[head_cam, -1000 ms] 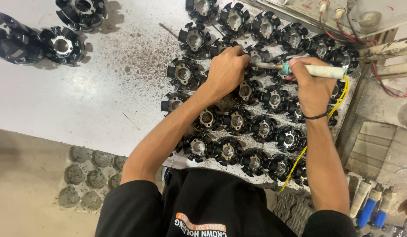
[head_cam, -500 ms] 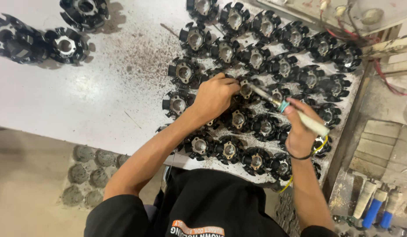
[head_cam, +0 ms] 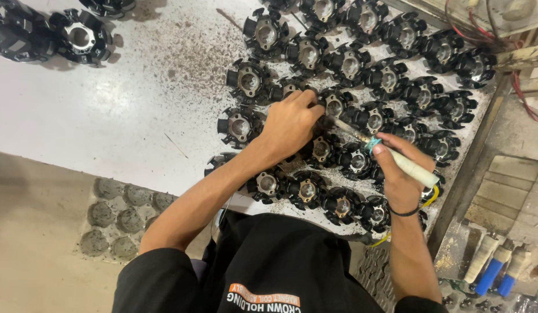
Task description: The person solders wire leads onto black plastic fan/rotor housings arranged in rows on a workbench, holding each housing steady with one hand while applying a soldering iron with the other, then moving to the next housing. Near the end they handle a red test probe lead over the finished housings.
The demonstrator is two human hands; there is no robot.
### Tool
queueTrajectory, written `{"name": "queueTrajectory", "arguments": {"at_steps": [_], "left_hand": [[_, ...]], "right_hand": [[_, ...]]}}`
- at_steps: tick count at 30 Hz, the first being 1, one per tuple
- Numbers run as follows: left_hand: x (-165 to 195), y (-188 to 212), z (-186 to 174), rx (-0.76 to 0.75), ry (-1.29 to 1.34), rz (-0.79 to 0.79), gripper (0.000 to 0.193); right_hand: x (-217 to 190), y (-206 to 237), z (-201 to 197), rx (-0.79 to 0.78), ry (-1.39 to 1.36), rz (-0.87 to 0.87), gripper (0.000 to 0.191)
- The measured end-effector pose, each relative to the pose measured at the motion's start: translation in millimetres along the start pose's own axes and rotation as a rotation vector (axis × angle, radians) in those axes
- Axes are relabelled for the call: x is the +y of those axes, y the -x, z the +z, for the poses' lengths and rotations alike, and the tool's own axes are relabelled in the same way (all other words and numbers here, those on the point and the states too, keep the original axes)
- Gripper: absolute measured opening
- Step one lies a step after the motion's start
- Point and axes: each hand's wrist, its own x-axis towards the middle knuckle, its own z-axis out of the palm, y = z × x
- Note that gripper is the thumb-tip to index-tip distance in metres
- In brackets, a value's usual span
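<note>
Left hand (head_cam: 292,123) is laid palm-down over one black coil core (head_cam: 334,105) in the middle of the batch, fingers curled onto it; a pinning hold, though whether it is truly clamped cannot be told, since the palm hides the contact. Right hand (head_cam: 399,174) is closed around a pale-handled soldering iron (head_cam: 396,159), held pen-style, shaft running to 10 o'clock, tip set at the part just beside the left fingertips.

Risks, as judged from this frame:
- Tip and left fingertips are nearly touching. A slip of the tip along the part puts it on the fingers; a burn is likely if the tool is hot.
- The held core is packed against its neighbours (head_cam: 373,120) at 3 and 6 o'clock. Any sideways push can shift them, and the tip can be dragged onto an adjacent part.
- A yellow cable (head_cam: 432,196) loops out under the right wrist at 5 o'clock and runs over the bench edge. A snag there can tug the tool off target.
- Cores at 6 o'clock (head_cam: 341,206) sit close to the near edge of the white bench (head_cam: 106,127); they can be knocked off by the forearms.
- Dark grit (head_cam: 182,52) is scattered across the bench at 10 o'clock; a part can be left rocking on it.

Further out: three loose cores (head_cam: 77,36) at 10 o'clock, well apart from the batch. Red wires (head_cam: 472,29) at 1 o'clock. Blue-and-white handled tools (head_cam: 492,269) below the bench at 4 o'clock.
</note>
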Motion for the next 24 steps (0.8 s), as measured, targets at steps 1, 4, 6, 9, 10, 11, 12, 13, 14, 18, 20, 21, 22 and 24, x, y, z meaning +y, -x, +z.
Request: {"name": "queueTrajectory", "arguments": {"at_steps": [1, 4, 6, 9, 10, 11, 12, 13, 14, 18, 20, 21, 22, 24], "left_hand": [[0, 0, 0, -0.012, 0.000, 0.009, 0.015], [3, 0, 2, -0.019, -0.002, 0.020, 0.017], [4, 0, 3, -0.010, 0.004, 0.020, 0.020], [3, 1, 6, -0.009, 0.033, 0.018, 0.022], [2, 1, 7, -0.012, 0.037, 0.016, 0.022], [1, 2, 9, -0.015, 0.041, 0.015, 0.023], [1, 1, 10, -0.017, 0.045, 0.011, 0.022], [1, 1, 11, -0.019, 0.049, 0.007, 0.021], [1, 0, 12, -0.023, 0.053, 0.002, 0.021], [9, -7, 2, 0.052, 0.053, 0.006, 0.021], [16, -3, -12, 0.162, 0.083, -0.006, 0.019], [18, 1, -22, 0.180, 0.075, -0.018, 0.021], [19, 7, -33, 0.194, 0.069, -0.032, 0.022], [24, 21, -51, 0.191, 0.038, -0.043, 0.026]], "right_hand": [[-5, -4, -1, -0.019, -0.014, 0.002, 0.021], [-17, -12, -2, -0.046, 0.134, 0.012, 0.021], [-22, -16, 0, -0.049, 0.105, -0.005, 0.019], [-25, -20, 2, -0.055, 0.067, 0.004, 0.019], [-25, -21, 2, -0.053, 0.055, 0.012, 0.019], [-25, -21, 2, -0.054, 0.057, 0.014, 0.019], [-25, -21, 3, -0.053, 0.059, 0.016, 0.019], [-24, -22, 3, -0.051, 0.060, 0.017, 0.019], [-23, -22, 2, -0.050, 0.055, 0.009, 0.019], [-15, -23, -6, -0.068, 0.033, 0.024, 0.020], [-7, -18, -15, -0.046, -0.051, 0.064, 0.020], [-3, -14, -21, -0.017, -0.129, 0.083, 0.021], [2, -6, -24, 0.014, -0.207, 0.105, 0.021], [13, 15, -23, 0.073, -0.170, 0.083, 0.022]]}}
